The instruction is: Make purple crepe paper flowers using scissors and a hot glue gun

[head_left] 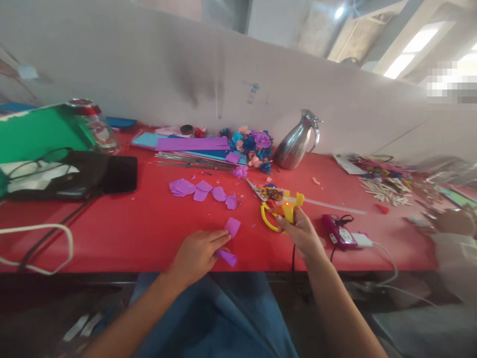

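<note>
My left hand [196, 256] is closed near the table's front edge, its fingertips on a flat purple paper petal [233, 226]. A narrow, rolled purple paper piece [228, 258] pokes out lower down, between thumb and fingers. In my right hand [304, 234] is a yellow glue gun [289, 208] with a lit orange light, its nozzle toward the left. A long clear glue stick [335, 206] lies behind it. Scissors [255, 188] lie beside the gun, partly hidden. Several cut purple petals [203, 190] lie in a row beyond my left hand.
Behind are paper flowers [257, 141], purple paper strips [192, 144], wires [194, 162] and a metal jug [296, 141]. A magenta power box [338, 231] with cables sits right. Left are a phone [119, 175], glasses [37, 161] and a jar [99, 127]. Another person's sleeve [456, 263] shows far right.
</note>
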Demonstrator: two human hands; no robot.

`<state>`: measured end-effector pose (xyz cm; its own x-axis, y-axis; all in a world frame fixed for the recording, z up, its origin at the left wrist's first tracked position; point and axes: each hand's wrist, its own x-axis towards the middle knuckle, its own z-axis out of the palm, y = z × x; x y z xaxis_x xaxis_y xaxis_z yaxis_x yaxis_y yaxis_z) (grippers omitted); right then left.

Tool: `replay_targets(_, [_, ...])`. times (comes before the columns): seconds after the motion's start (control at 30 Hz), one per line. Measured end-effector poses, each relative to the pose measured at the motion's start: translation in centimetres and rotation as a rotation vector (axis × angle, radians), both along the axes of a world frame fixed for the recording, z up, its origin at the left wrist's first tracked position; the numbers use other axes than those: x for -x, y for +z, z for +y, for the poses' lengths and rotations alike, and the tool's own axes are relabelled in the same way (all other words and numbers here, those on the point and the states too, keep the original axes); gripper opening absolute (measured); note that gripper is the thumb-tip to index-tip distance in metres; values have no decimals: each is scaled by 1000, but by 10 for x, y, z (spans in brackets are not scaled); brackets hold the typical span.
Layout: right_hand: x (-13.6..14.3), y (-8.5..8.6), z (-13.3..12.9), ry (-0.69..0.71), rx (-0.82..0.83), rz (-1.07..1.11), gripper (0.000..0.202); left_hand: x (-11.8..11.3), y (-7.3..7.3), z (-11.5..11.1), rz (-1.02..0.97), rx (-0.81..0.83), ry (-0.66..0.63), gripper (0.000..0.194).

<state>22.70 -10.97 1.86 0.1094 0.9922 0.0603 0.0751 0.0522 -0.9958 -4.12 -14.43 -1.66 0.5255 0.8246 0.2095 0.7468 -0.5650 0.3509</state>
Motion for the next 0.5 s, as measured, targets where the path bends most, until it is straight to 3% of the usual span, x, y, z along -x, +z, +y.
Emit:
replay_targets(0.23, [6, -1, -17, 197, 62, -364, 42, -3, -1, 14, 13, -13, 9, 59])
replay_targets(0.5, [17, -10, -13, 249, 17, -691, 37, -5, -6, 11, -5, 2, 39, 57])
